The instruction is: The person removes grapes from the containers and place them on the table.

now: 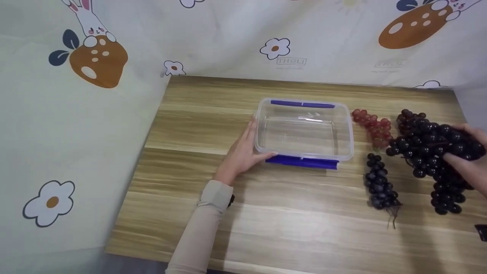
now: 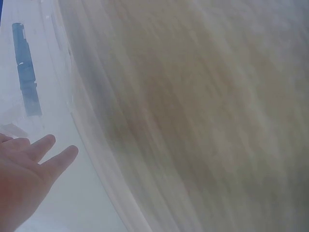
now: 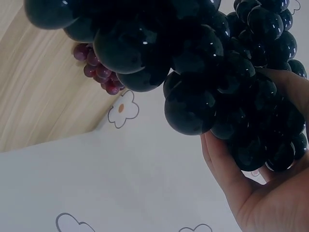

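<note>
A clear plastic container [image 1: 344,158] with blue side latches stands on the table, its inside empty. My left hand [image 1: 241,152] rests against its left end, fingers straight along the wall and thumb by the front rim. In the left wrist view that hand [image 2: 24,181] shows beside the see-through wall and a latch [image 2: 26,72]. My right hand [image 1: 471,165] grips a large bunch of black grapes [image 1: 433,140] raised over the table's right side. In the right wrist view the fingers [image 3: 224,166] curl round the glossy grapes [image 3: 190,104], which partly hide them.
Between container and right hand lie a small bunch of red grapes [image 1: 374,125] and a slim dark bunch [image 1: 378,182] with a stem. Dark red grapes [image 1: 407,116] sit behind the held bunch. A patterned curtain [image 1: 228,38] borders the wooden table [image 1: 198,125] behind and left.
</note>
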A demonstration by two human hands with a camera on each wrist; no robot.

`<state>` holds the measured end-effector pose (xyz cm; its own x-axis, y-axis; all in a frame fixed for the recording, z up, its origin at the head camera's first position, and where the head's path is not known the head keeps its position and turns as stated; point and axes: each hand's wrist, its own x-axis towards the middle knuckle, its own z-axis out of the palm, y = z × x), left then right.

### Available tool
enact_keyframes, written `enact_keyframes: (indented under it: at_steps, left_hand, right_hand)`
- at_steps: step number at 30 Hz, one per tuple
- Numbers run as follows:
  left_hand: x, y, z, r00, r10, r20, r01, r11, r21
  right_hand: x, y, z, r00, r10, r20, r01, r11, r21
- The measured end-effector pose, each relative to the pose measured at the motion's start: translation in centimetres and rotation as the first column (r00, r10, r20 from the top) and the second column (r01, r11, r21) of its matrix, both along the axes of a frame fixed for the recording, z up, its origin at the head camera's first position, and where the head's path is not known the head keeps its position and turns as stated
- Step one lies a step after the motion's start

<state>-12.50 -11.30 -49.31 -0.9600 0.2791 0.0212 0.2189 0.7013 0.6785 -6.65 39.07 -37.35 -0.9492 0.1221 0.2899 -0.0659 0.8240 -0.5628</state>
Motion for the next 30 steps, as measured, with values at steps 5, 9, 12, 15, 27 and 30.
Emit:
enact_keyframes:
  at_steps: [5, 9, 12, 15, 27, 30]
  left_hand:
    - [-0.5, 1.1, -0.1, 0.999, -0.038, 0.002, 0.038, 0.999, 0.013]
    - [-0.3, 0.5, -0.1, 0.999, -0.035, 0.010, 0.035, 0.999, 0.010]
    - [-0.1, -0.2, -0.2, 1.000, -0.018, 0.014, 0.018, 1.000, 0.011]
    - [-0.2, -0.2, -0.3, 1.000, -0.018, 0.021, 0.018, 1.000, 0.020]
    - [-0.2, -0.6, -0.2, 0.998, 0.006, 0.062, -0.006, 1.000, 0.009]
    - [-0.3, -0.2, -0.2, 0.999, -0.009, 0.054, 0.009, 1.000, 0.008]
  right_hand:
    - [1.6, 0.8, 0.4, 0.998, -0.056, 0.001, 0.056, 0.998, 0.006]
    - [1.9, 0.5, 1.0, 0.998, -0.046, 0.039, 0.044, 0.998, 0.038]
    - [1.7, -0.2, 1.7, 0.995, -0.071, 0.073, 0.060, 0.987, 0.147]
    - [1.9, -0.1, 2.0, 0.991, -0.101, 0.085, 0.082, 0.976, 0.200]
    - [2.3, 0.5, 1.5, 0.987, -0.105, 0.124, 0.082, 0.980, 0.181]
    - [3.0, 1.1, 1.3, 0.984, -0.125, 0.126, 0.099, 0.975, 0.200]
